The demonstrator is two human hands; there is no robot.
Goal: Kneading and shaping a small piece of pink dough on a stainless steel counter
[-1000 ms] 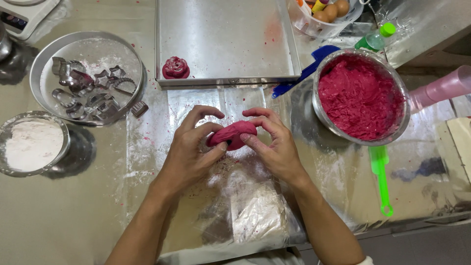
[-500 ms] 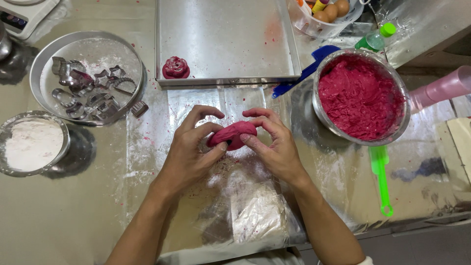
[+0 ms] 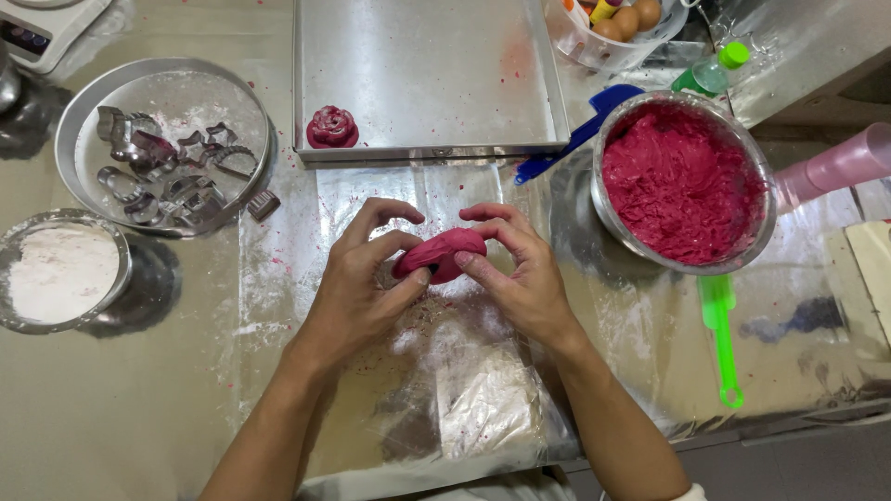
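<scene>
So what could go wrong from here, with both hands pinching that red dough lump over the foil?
1. The soft red dough lump is held only by fingertips of the left hand and right hand; it may tear or drop onto the floured foil sheet.
2. The right elbow could knock the green plastic spatula near the table edge.

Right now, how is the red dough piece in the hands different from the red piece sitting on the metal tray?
The dough piece in the hands is a smooth, flattish oval; the piece on the tray is shaped like a ridged rosette. The first is pinched between the left hand and the right hand above the foil; the second rests untouched at a corner of the metal tray. The held piece looks larger. Both are deep red.
</scene>
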